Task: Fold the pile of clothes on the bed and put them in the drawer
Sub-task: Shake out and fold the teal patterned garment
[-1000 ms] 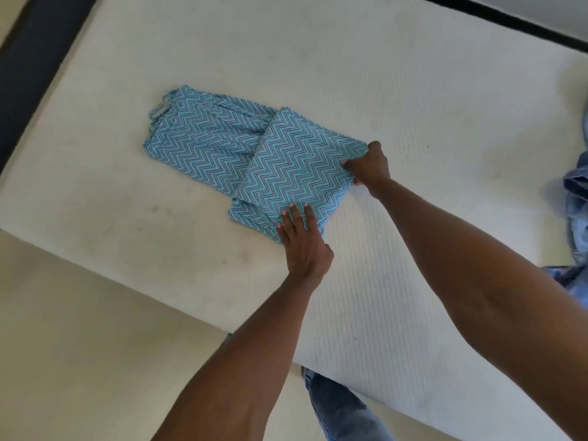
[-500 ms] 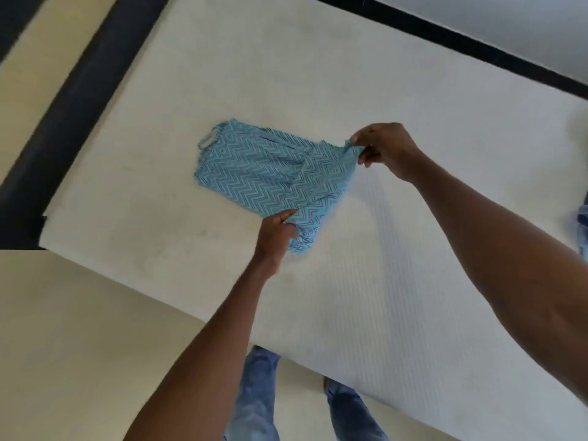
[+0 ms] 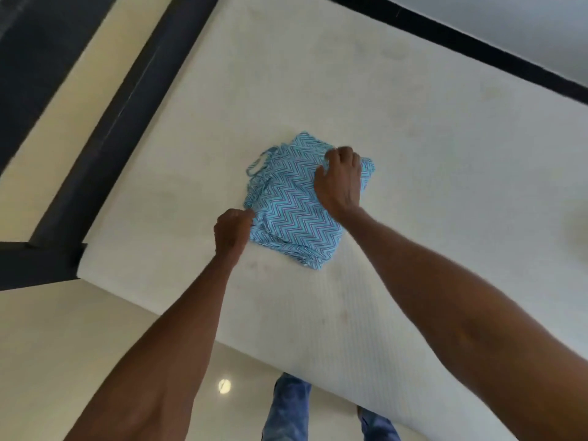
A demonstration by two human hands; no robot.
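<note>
Both hands have curled fingers closed on the folded turquoise zigzag-patterned cloth garment [image 3: 294, 202]: the left hand [image 3: 234, 232] pinches its edge at about 8 o'clock of the bundle, knuckles up, and the right hand [image 3: 340, 179] lies over its upper part at about 2 o'clock, fingers bunched into the fabric. Whether the right thumb is under a layer cannot be told.

The wide off-white quilted mattress [image 3: 413, 154] fills most of the view, and the garment lies on it near the middle, slightly toward 12 o'clock from the frame's centre. A black bed frame [image 3: 127, 122] runs along the mattress from 9 o'clock up to 12 o'clock, with another dark strip crossing the 1 o'clock corner. Glossy cream floor tiles [image 3: 63, 345] show at 7 o'clock, with a small round light reflection on them. The person's legs in blue denim jeans [image 3: 288, 409] stand at 6 o'clock beside the mattress edge. A thin looped drawstring [image 3: 259, 162] sticks out of the garment at its 10 o'clock corner.
</note>
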